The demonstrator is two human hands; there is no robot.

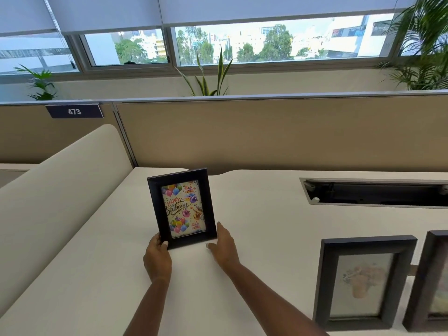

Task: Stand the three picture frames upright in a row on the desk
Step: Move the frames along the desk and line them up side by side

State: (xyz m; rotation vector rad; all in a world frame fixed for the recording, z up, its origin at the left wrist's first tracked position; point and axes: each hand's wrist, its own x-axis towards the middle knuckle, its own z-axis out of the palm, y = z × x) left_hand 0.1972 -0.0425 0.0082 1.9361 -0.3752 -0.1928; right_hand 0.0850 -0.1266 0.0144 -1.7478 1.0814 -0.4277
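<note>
A black picture frame with a "Happy Birthday" balloon card point(182, 208) stands upright on the white desk point(254, 214), left of centre. My left hand point(157, 257) grips its lower left corner, thumb on the front. My right hand point(223, 246) rests at its lower right corner, fingers against the side. A second black frame with a pale flower picture point(361, 282) lies at the right. A third dark frame point(429, 280) sits beside it, cut off by the image edge.
A cable tray slot point(373, 191) opens in the desk at the back right. A beige partition point(266, 134) runs behind the desk, and a cream curved divider point(60, 190) borders its left side. Plants and windows lie beyond.
</note>
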